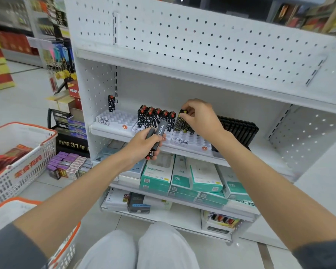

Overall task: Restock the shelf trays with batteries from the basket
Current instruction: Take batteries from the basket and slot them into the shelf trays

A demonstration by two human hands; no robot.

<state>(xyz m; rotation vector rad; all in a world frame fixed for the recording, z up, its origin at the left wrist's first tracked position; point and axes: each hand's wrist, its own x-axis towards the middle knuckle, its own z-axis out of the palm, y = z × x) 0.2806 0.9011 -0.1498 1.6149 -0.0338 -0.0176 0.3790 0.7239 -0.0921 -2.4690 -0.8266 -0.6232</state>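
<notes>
Right hand point(200, 118) pinches a black-and-yellow battery point(181, 117) over the right tray point(192, 141), beside the standing row point(155, 116). Left hand point(144, 147) grips a spare bundle point(160, 131). Recommend holding it upright and seating it squarely in a vacant slot.

White pegboard shelving point(202, 41) stands on pale floor tiles point(23, 105) in a shop aisle.
</notes>
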